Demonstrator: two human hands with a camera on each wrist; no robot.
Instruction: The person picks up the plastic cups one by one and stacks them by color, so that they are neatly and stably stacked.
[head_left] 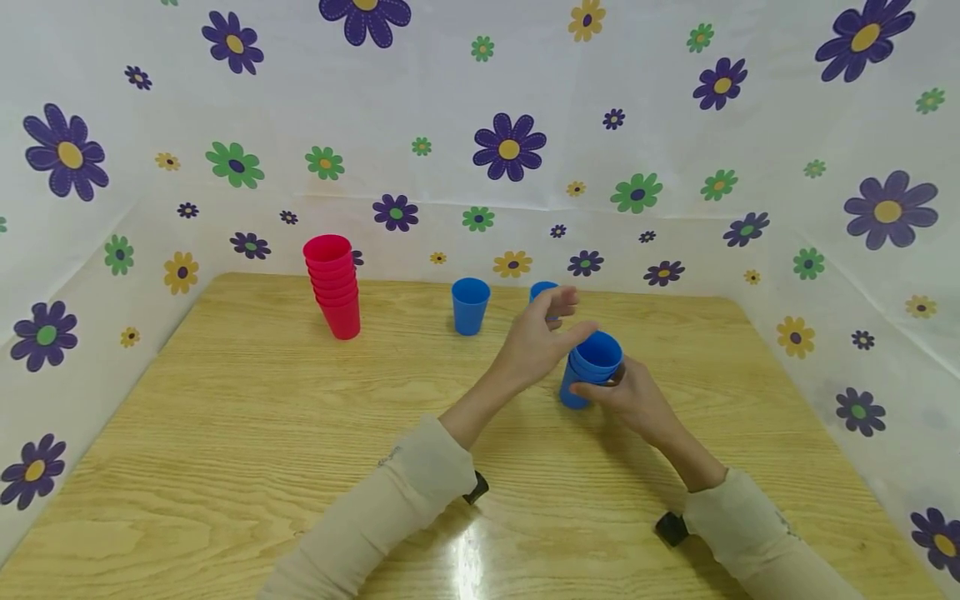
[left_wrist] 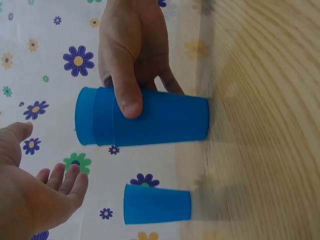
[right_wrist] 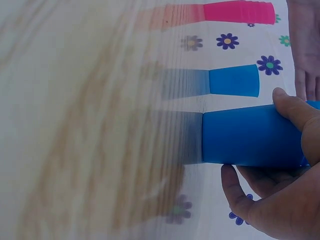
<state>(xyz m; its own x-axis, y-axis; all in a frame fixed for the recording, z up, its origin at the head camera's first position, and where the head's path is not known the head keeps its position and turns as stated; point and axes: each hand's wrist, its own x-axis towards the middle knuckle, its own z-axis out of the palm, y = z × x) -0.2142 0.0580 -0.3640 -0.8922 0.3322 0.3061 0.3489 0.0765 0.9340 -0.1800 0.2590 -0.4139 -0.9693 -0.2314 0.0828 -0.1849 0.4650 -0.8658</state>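
My right hand (head_left: 639, 402) grips a nested stack of blue cups (head_left: 576, 385), thumb on one side and fingers on the other. The stack stands upright on the table, and several rims show at its top in the left wrist view. My left hand (head_left: 527, 343) hovers beside the stack's mouth, fingers loosely extended and holding nothing; the left wrist view shows this hand (left_wrist: 42, 187) apart from the cups. Behind it, a single blue cup (head_left: 542, 289) is mostly hidden. Another single blue cup (head_left: 469, 310) stands upright farther left.
A tall stack of nested red cups (head_left: 341, 317) stands at the back left of the wooden table (head_left: 247, 467). White cloth (head_left: 435, 100) printed with flowers rises behind the table and along both sides. Dark wrist devices (head_left: 671, 528) sit under the sleeves.
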